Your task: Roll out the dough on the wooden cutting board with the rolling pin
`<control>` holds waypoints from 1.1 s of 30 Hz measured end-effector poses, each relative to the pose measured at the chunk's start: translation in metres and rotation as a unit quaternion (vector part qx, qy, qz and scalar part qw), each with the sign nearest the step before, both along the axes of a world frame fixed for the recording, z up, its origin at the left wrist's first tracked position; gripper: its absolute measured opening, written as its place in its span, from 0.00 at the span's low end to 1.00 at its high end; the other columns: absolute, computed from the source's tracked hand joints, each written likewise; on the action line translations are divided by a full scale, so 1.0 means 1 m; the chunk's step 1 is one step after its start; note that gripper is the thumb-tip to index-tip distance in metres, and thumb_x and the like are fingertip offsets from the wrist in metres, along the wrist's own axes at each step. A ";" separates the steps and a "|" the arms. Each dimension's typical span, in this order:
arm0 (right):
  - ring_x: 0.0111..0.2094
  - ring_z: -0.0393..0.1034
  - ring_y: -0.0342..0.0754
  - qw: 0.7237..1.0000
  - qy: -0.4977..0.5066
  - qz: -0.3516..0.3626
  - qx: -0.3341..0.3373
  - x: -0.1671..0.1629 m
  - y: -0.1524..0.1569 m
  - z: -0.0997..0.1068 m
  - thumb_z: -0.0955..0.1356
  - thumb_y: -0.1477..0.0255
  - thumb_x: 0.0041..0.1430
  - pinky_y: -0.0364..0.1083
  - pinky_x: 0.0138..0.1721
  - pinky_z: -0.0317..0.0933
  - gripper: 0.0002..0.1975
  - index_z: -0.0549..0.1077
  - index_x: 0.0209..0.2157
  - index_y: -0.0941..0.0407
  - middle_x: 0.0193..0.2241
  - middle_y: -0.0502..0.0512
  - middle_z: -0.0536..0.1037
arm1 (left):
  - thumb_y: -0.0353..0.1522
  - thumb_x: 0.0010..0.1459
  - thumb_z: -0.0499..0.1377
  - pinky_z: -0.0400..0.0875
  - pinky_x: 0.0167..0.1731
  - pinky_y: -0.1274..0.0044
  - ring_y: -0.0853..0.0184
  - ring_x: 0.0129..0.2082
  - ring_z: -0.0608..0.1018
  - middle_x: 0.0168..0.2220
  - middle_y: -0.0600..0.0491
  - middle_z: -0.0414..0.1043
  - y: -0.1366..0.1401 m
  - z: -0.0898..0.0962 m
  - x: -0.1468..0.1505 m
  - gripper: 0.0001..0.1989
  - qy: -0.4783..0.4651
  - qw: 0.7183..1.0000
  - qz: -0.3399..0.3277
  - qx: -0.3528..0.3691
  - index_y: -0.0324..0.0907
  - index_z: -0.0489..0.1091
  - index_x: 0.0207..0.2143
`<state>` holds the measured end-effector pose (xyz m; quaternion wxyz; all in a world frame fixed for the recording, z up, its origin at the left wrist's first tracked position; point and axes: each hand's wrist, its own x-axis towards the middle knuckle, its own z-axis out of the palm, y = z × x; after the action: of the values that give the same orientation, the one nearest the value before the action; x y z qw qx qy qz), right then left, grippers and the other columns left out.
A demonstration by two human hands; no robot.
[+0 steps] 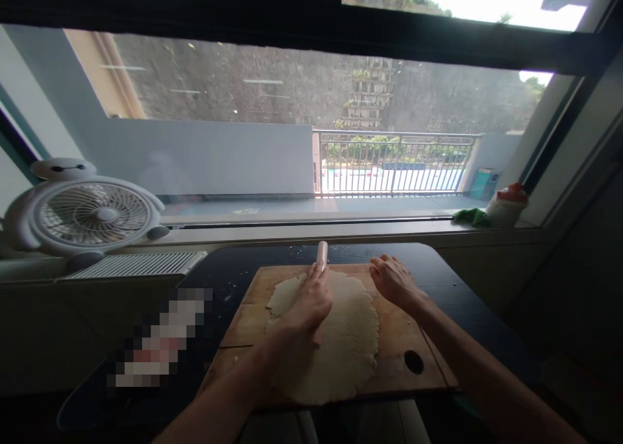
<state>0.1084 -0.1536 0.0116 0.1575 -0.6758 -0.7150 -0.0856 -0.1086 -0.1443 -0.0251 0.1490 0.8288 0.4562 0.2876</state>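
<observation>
A thin, pale sheet of dough (348,340) with ragged edges lies on a wooden cutting board (394,359). Across the dough, pointing away from me, lies a slim rolling pin (322,254). My left hand (311,301) is on top of the rolling pin, its fingers along it; the far end sticks out beyond the fingertips and a bit of the near end shows below the palm. My right hand (393,280) is at the board's far right corner, just beside the dough. Its fingers are curled in, and their undersides are hidden.
Under the board is a dark table (433,272) with white flecks at its far left. A white fan (100,213) stands at left by the window. A blurred-out item (165,340) lies left of the board. A bottle with a red cap (509,204) and a green cloth (471,217) sit on the sill.
</observation>
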 end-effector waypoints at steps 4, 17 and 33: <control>0.45 0.64 0.51 0.999 -0.003 0.045 -0.020 -0.057 0.070 0.000 0.56 0.68 0.62 0.48 0.44 0.55 0.16 0.71 0.43 0.56 0.44 0.61 0.70 | 0.25 0.56 0.44 0.44 0.62 0.66 0.61 0.64 0.46 0.65 0.46 0.42 -0.024 -0.018 -0.017 0.29 0.002 1.000 0.020 0.002 0.33 0.50 0.61; 0.59 0.47 0.51 0.976 0.018 0.141 -0.164 -0.146 0.149 -0.026 0.64 0.69 0.54 0.50 0.53 0.51 0.16 0.71 0.46 0.48 0.57 0.50 0.60 | 0.26 0.58 0.44 0.44 0.62 0.64 0.61 0.65 0.43 0.66 0.49 0.35 -0.056 -0.035 -0.029 0.30 -0.093 0.995 0.025 0.009 0.37 0.45 0.63; 0.47 0.65 0.49 0.987 -0.013 0.053 -0.151 -0.094 0.108 -0.025 0.64 0.64 0.60 0.54 0.46 0.62 0.17 0.66 0.49 0.55 0.50 0.57 0.67 | 0.28 0.59 0.43 0.48 0.59 0.59 0.60 0.62 0.55 0.63 0.45 0.50 -0.077 -0.025 -0.025 0.28 0.043 0.998 0.055 0.000 0.38 0.47 0.63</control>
<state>0.0143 -0.0455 -0.0129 0.0488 -0.6517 -0.7565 0.0233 -0.1332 -0.2212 -0.0504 0.1136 0.8141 0.5070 0.2595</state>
